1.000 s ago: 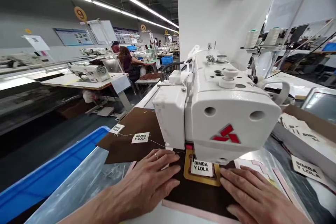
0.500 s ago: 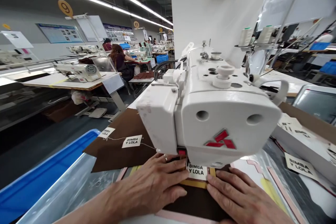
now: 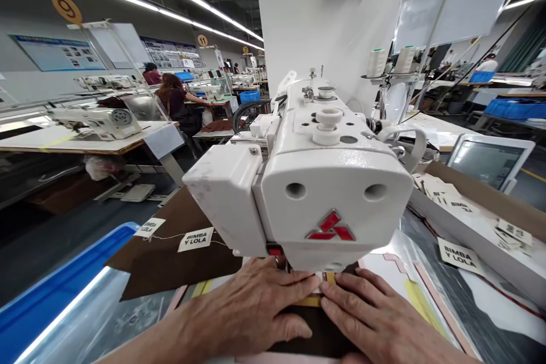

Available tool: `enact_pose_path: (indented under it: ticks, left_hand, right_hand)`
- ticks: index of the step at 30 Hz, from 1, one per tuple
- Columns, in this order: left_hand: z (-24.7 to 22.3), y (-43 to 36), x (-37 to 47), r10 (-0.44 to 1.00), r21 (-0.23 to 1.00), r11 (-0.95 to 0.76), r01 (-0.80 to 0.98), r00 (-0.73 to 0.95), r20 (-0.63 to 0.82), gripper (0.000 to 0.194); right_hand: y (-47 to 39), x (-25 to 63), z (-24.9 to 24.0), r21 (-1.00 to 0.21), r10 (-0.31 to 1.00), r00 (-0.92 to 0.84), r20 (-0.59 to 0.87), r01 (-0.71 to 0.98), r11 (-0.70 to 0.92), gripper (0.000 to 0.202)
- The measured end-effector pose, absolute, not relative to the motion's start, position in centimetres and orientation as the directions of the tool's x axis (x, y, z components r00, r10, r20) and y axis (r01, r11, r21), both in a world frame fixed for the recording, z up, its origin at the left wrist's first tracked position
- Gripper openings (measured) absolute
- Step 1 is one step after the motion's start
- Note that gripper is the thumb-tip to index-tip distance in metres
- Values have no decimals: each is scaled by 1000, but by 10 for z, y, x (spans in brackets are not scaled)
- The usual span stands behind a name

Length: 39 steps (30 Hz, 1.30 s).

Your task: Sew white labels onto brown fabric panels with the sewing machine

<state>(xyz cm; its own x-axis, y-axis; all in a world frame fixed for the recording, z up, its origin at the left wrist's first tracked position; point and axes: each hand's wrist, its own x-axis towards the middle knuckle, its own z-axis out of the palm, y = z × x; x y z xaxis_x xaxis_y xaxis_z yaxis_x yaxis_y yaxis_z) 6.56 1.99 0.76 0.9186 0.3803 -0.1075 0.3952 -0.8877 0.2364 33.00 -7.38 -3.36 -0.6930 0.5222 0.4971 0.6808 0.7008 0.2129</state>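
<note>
A white sewing machine (image 3: 333, 193) with a red emblem stands in front of me. Under its head, my left hand (image 3: 256, 304) lies flat with fingers stretched on brown fabric (image 3: 315, 327) and a yellow-edged frame. Beside it on the right, my right hand (image 3: 375, 310) is spread flat, its fingertips at the yellow edge (image 3: 310, 300). The label between the hands is now mostly hidden by the left fingers. More brown fabric (image 3: 170, 261) lies at the left, with two "BIMBA Y LOLA" labels (image 3: 195, 239) joined by thread on it.
A white box (image 3: 452, 210) of labels and a loose label (image 3: 459, 256) lie at the right, by a tablet-like screen (image 3: 488, 162). A blue bin (image 3: 63, 273) is at the lower left. Thread cones (image 3: 376, 63) stand behind. A person (image 3: 174, 102) sits farther off.
The camera view has shifted, so the machine appears farther left. My left fingers have slid over the label under the machine head, which showed clearly before. My right hand stays flat beside it.
</note>
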Motion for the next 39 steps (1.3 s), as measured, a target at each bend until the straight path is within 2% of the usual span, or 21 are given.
enact_pose_path:
  ticks: [7, 11, 17, 22, 26, 35, 39]
  left_hand:
    - [10, 24, 71, 363, 317, -871, 376, 926, -101, 70]
    - [8, 20, 65, 371, 272, -888, 372, 927, -56, 73]
    - [4, 21, 56, 340, 227, -914, 337, 940, -25, 64]
    - [5, 24, 59, 343, 202, -913, 353, 935, -87, 67]
    - [4, 24, 60, 349, 177, -921, 347, 937, -21, 66]
    - [4, 21, 58, 356, 204, -910, 362, 932, -63, 71]
    - [0, 19, 53, 376, 271, -884, 380, 924, -70, 73]
  right_hand:
    - [-73, 329, -18, 177, 569, -717, 403, 671, 720, 56]
    - [-73, 327, -12, 144, 589, -708, 390, 678, 720, 54]
    - [-73, 326, -12, 128, 609, -703, 367, 687, 716, 51]
    - [-82, 338, -18, 217, 543, -688, 481, 694, 687, 44]
    - [-97, 360, -17, 269, 603, -666, 439, 738, 619, 38]
    - [-99, 367, -23, 102, 704, -570, 423, 803, 588, 29]
    - [-99, 366, -22, 92, 713, -566, 413, 805, 586, 29]
